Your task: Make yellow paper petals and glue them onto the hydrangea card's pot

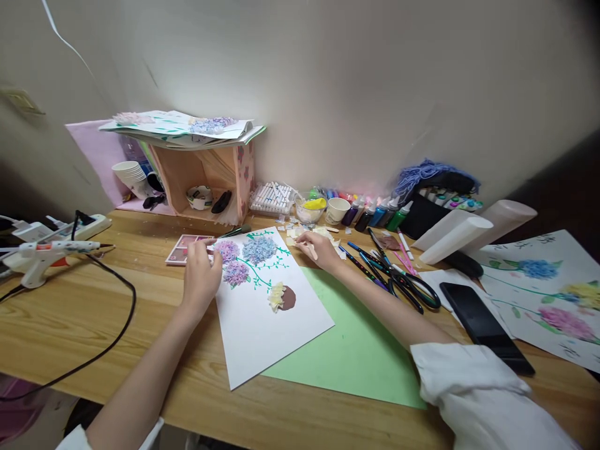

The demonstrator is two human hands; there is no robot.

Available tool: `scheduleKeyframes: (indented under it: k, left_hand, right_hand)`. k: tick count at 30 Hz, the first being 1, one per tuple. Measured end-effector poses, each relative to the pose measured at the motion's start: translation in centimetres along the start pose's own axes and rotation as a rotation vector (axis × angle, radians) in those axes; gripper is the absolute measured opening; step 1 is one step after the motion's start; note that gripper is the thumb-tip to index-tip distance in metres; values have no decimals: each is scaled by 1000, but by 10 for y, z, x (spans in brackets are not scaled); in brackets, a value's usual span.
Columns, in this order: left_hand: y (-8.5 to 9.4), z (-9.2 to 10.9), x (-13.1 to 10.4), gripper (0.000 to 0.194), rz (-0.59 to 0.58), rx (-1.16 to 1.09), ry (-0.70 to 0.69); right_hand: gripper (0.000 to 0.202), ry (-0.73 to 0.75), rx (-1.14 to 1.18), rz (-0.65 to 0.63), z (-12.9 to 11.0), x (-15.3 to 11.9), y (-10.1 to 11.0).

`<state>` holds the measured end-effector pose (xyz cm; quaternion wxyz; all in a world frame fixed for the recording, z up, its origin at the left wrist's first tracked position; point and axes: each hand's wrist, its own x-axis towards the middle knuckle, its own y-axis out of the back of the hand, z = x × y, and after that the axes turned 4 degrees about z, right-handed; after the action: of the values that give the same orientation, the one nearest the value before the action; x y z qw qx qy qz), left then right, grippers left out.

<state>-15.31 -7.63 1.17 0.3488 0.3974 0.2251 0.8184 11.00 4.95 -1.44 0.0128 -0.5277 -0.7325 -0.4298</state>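
A white sheet of paper (274,340) lies tilted on the table, partly over a green sheet (360,350). It bears purple and blue crumpled-paper flowers (259,249) with painted green stems. Lower on it, pale yellow crumpled paper (277,298) partly covers a brown oval (289,299). My left hand (202,272) is at the sheet's left edge, beside a pink palette (178,251), fingers bent but apart. Beyond the sheet's right edge, my right hand (321,248) reaches over small pale yellow paper pieces (334,236) with thumb and fingers apart. I see nothing held in either hand.
A glue gun (40,257) with a black cable lies left. Behind are a pink box (241,178), a clear bowl (310,209), a paper cup (337,211) and paint bottles (375,214). Scissors (415,284), pens, a phone (485,325) and another flower picture (553,287) lie right.
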Motion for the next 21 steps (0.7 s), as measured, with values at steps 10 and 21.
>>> scheduleKeyframes:
  k: [10,21]
  left_hand:
    - [-11,32,-37,18,-298,-224,-244]
    - [-18,52,-58,45,-818,-548,211]
  right_hand:
    - [4,-14,53,59,-24,-7,-19]
    - [10,407,169,64,-62,-77,-1]
